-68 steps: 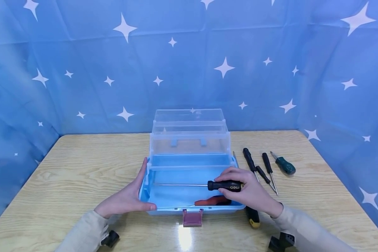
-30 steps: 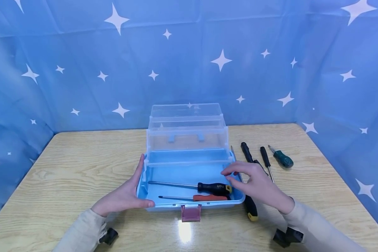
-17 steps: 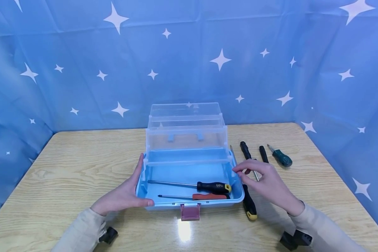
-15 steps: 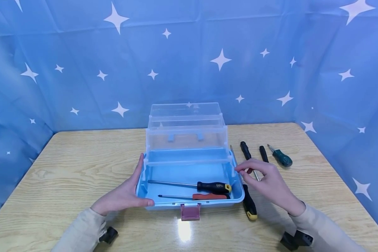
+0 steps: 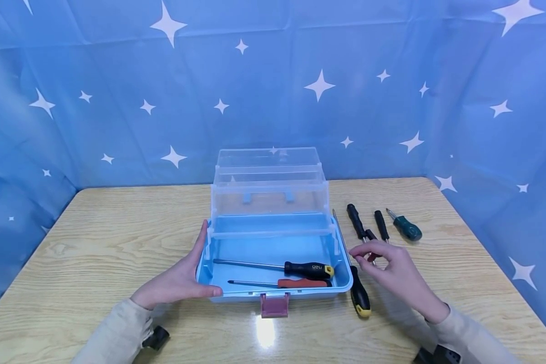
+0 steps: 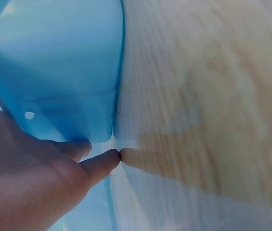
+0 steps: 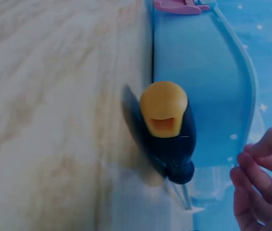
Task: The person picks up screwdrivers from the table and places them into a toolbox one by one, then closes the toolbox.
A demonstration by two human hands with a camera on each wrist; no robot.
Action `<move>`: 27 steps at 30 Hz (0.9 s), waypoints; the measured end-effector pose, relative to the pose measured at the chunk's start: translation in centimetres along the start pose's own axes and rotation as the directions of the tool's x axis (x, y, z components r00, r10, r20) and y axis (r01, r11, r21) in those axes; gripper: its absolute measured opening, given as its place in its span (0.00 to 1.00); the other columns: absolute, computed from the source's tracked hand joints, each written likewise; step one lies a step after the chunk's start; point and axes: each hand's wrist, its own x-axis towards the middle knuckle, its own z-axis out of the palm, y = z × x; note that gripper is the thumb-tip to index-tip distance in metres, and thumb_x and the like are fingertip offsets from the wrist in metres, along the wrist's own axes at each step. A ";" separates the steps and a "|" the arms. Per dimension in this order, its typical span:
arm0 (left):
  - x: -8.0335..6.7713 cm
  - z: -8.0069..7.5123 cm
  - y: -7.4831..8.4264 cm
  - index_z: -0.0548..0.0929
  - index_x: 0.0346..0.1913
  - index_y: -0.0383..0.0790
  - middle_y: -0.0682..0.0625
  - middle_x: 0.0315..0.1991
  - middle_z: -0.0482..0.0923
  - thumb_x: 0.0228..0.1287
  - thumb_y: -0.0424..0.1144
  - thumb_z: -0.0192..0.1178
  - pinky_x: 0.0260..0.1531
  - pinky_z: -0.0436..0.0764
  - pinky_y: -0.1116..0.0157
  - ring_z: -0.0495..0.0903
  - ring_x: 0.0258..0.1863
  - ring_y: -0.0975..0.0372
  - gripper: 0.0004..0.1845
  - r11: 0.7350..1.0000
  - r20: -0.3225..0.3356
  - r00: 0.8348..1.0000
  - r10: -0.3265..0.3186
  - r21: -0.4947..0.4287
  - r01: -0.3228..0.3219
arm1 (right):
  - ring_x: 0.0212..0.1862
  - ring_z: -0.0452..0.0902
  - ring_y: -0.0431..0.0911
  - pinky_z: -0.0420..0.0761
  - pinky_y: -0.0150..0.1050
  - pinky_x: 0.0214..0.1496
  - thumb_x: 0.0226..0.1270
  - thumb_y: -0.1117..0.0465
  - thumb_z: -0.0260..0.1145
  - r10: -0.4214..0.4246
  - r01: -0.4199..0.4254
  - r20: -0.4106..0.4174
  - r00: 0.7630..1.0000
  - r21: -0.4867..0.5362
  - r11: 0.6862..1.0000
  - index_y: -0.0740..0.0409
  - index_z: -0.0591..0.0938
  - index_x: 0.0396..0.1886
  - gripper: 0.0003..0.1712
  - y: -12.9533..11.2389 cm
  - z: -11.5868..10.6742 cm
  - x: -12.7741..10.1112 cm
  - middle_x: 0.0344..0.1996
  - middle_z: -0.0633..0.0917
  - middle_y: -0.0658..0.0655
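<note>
A light blue toolbox (image 5: 268, 247) stands with its clear lid (image 5: 269, 197) raised. Inside lie a black-and-yellow screwdriver (image 5: 308, 269) and a red-handled screwdriver (image 5: 302, 283). My left hand (image 5: 175, 280) spans the box's front left corner, thumb along the front rim and fingers straight against the left wall. My right hand (image 5: 396, 273) hovers right of the box with loosely bent fingers and nothing in them. Its fingertips are close to the shaft of another black-and-yellow screwdriver (image 5: 360, 296) on the table; contact cannot be told. That handle (image 7: 172, 125) lies apart from the fingers in the right wrist view.
Behind the right hand lie a long black-handled tool (image 5: 356, 221), a short black-handled one (image 5: 381, 225), a partly covered black handle (image 5: 370, 234) and a green screwdriver (image 5: 408, 229). A purple latch (image 5: 274, 306) hangs at the box front. A blue star-patterned curtain (image 5: 273, 101) encloses the table.
My right hand laid the black-and-yellow screwdriver in the box, let go, and moved right and toward me over the tools outside. My left hand stays at the box corner.
</note>
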 end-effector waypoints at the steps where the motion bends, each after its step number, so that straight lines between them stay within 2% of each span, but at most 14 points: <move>1: 0.0 0.0 0.0 0.20 0.73 0.58 0.38 0.75 0.24 0.48 0.41 0.76 0.61 0.49 0.34 0.34 0.72 0.37 0.72 1.000 0.000 1.000 -0.001 -0.002 0.001 | 0.31 0.76 0.36 0.75 0.34 0.27 0.58 0.76 0.67 0.006 -0.006 0.002 1.000 0.000 1.000 0.58 0.87 0.37 0.12 0.1 0.1 -0.1 0.35 0.86 0.45; 9: 0.0 0.0 0.0 0.20 0.73 0.57 0.38 0.75 0.23 0.48 0.42 0.75 0.61 0.48 0.33 0.33 0.72 0.37 0.72 1.000 -0.002 1.000 0.000 0.003 0.000 | 0.32 0.78 0.37 0.78 0.34 0.30 0.58 0.75 0.67 0.045 -0.046 0.026 0.999 0.028 0.999 0.54 0.86 0.37 0.13 0.3 0.5 -0.7 0.36 0.86 0.47; 20: 0.1 0.0 -0.2 0.20 0.73 0.60 0.38 0.75 0.24 0.49 0.43 0.75 0.60 0.48 0.33 0.33 0.72 0.37 0.71 1.000 0.006 1.000 0.006 -0.020 -0.006 | 0.32 0.78 0.37 0.80 0.34 0.32 0.60 0.72 0.69 0.189 -0.190 0.078 0.979 0.008 0.982 0.58 0.85 0.38 0.08 0.5 0.7 -1.6 0.32 0.85 0.48; 27: 0.1 -0.1 -0.1 0.20 0.73 0.59 0.39 0.75 0.23 0.49 0.42 0.75 0.60 0.47 0.33 0.32 0.72 0.38 0.72 1.000 0.005 1.000 0.007 -0.008 -0.007 | 0.33 0.78 0.37 0.81 0.34 0.33 0.59 0.72 0.69 0.214 -0.216 0.077 0.974 0.010 0.976 0.59 0.85 0.38 0.09 0.5 0.9 -2.2 0.32 0.84 0.47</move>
